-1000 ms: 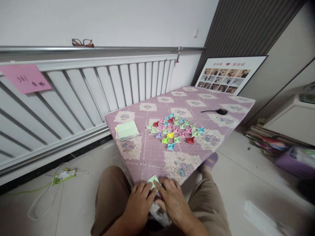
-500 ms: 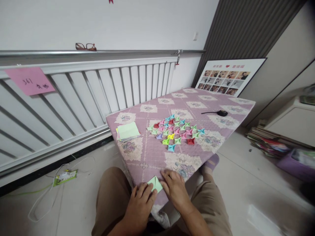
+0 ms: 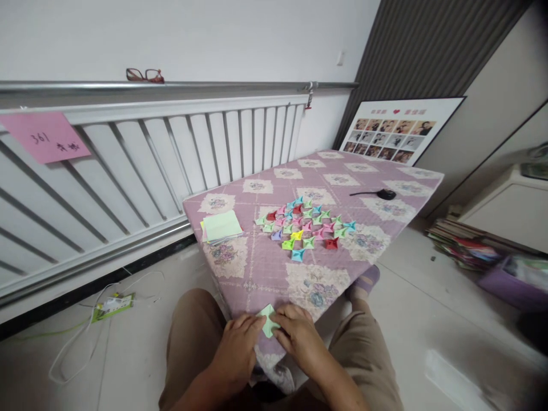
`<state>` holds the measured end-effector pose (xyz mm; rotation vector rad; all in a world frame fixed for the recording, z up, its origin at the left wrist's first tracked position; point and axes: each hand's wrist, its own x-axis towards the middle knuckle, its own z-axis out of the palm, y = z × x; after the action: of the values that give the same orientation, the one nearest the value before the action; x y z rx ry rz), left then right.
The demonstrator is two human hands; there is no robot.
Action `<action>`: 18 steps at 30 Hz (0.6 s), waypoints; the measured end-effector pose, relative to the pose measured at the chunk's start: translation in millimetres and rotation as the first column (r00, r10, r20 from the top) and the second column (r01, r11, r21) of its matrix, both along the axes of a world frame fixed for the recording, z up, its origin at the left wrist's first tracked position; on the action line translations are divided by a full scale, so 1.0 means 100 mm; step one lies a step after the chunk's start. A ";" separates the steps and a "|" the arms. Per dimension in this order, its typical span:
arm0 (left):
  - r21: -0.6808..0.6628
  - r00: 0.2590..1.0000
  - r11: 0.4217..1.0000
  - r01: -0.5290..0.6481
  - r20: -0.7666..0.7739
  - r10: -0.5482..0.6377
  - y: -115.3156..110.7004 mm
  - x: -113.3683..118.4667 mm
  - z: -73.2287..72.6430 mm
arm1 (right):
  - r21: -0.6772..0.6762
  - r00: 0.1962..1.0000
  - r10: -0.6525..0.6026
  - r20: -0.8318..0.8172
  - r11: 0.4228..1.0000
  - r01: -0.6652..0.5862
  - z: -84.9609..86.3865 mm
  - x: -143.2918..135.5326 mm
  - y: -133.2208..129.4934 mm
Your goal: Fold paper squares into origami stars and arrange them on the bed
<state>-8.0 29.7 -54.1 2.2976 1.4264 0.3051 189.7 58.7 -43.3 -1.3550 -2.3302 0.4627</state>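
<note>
Small, flat, pale-green folded paper diamond (image 3: 269, 326): lies on the near corner of the table, between the two hands, one tip pointing away from the person. A crease line seems to run down from that tip; finer folds too small to read.

Risks, as judged: thin paper, so uneven pressure from the two sides could skew a crease or turn the diamond. The quilted purple-and-cream floral tablecloth (image 3: 265, 277) gives a soft backing; a fold pressed there may come out blunt. The cloth corner droops just toward the person, so a slip could carry the paper off the edge.

Left hand (image 3: 240, 341): palm down, fingers together and bent, fingertips on the diamond's left side. Right hand (image 3: 299, 334): arched over the right side, index finger and thumb at that corner. Pinching or merely pressing: cannot tell for either. Forearms converge from below, wrists low.

Farther out: multicoloured cluster of small pointed folded-paper pieces (image 3: 296, 235), well apart from the hands; stack of square paper sheets, pale green on top (image 3: 223, 226), to its left.
</note>
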 end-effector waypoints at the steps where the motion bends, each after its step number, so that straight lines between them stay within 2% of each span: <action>1: -0.019 0.999 1.000 -0.017 0.036 0.017 0.03 -0.01 0.02 | -0.017 1.000 0.017 -0.008 1.000 -0.017 0.01 0.02 0.01; 6: -0.033 0.989 0.997 -0.077 0.122 0.080 0.19 0.03 0.09 | -0.043 1.000 0.027 -0.015 0.999 -0.027 -0.01 0.05 0.03; 11: -0.010 0.995 0.999 -0.041 0.092 0.042 0.27 0.08 0.15 | -0.022 0.999 0.012 -0.046 1.000 -0.013 -0.01 0.03 0.00; 18: -0.004 0.992 0.999 -0.049 0.120 0.049 0.34 0.05 0.07 | 0.008 0.998 -0.035 -0.055 0.999 0.036 -0.04 0.01 0.00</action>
<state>-3.2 64.0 -47.0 2.2057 1.4234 0.4495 190.5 58.8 -47.0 -1.3599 -2.2581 0.4716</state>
